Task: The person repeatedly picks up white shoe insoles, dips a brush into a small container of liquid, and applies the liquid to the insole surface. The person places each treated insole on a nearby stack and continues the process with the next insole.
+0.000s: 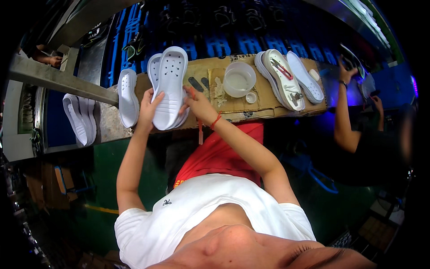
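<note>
A white shoe sole (169,85) with small holes at its broad end stands tilted up in front of me, with more soles behind and under it. My left hand (147,110) grips its left edge, the thumb lying over the top face. At its right edge is my right hand (199,106), fingers apart and the tips at or very near the sole. Reddish wraps show on those fingers, and a reddish strip (200,133) hangs below the hand. Another white sole (128,98) rests on the bench just left of my left hand.
Cardboard (228,110) covers the bench, bearing a translucent tub (239,80), a small cup (251,97) and dark flat pieces (195,84). Right of them lie more soles, one under a red cutter (282,69). Stacked soles (81,117) stand far left. A co-worker's arm (344,112) reaches in at right.
</note>
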`<state>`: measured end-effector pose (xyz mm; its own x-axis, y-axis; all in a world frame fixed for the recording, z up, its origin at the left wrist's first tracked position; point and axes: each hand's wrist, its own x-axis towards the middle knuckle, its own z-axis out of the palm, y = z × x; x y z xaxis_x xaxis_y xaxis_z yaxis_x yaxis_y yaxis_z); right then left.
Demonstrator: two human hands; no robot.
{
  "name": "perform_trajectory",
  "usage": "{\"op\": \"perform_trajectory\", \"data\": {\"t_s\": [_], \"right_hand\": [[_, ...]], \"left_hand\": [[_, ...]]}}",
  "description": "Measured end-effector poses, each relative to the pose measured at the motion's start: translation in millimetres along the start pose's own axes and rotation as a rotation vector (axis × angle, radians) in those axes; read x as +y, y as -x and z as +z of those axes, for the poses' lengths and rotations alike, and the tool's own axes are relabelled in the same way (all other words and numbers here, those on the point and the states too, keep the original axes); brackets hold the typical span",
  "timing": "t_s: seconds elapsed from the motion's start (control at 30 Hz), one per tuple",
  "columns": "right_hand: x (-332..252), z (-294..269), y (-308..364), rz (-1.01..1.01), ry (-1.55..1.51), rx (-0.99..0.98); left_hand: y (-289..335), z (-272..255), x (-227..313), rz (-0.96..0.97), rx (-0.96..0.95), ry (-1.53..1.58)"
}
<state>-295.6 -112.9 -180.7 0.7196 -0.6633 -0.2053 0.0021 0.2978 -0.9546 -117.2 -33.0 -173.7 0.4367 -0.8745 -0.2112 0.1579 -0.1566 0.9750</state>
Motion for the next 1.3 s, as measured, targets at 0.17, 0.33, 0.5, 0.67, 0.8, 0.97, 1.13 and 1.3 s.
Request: {"op": "perform_trajectory", "data": {"t_s": [0.17, 0.33, 0.5, 0.67, 0.8, 0.97, 1.13, 1.3], "right_hand": [[-17.5, -4.7, 2.6, -0.087, -0.007, 0.033], [-31.7, -7.5, 5.7, -0.261, 0.249, 0.112], [-44.8, -5.8, 2.0, -0.474, 0.618, 0.199], [-31.3, -8.4, -7.6, -0.345, 0.66, 0.228], [-36.6, -3.2, -8.0, -0.445, 0.641, 0.236], [-45.6, -2.3, -4.5, -0.389, 0.677, 0.208], [-26.5, -3.0, -4.3, -0.365, 0.71, 0.159], [-29.3, 6.7, -1.0, -0.412, 0.621, 0.202]], "left_hand": [[-3.2, 6.0, -14.6, 0.17, 0.116, -0.211], [16.0, 29.1, 20.5, 0.033, 0.016, 0.018], [8.9, 12.1, -9.3, 0.124, 0.005, -0.196], [7.4, 24.7, -17.2, 0.464, 0.165, -0.59], [3.8, 29.8, -11.0, 0.488, 0.191, -0.371], [18.3, 31.5, -15.3, 0.416, 0.227, -0.326], [16.9, 30.8, -15.3, 0.398, 0.188, -0.366], [8.9, 15.7, 9.6, 0.311, 0.068, -0.154]]}}
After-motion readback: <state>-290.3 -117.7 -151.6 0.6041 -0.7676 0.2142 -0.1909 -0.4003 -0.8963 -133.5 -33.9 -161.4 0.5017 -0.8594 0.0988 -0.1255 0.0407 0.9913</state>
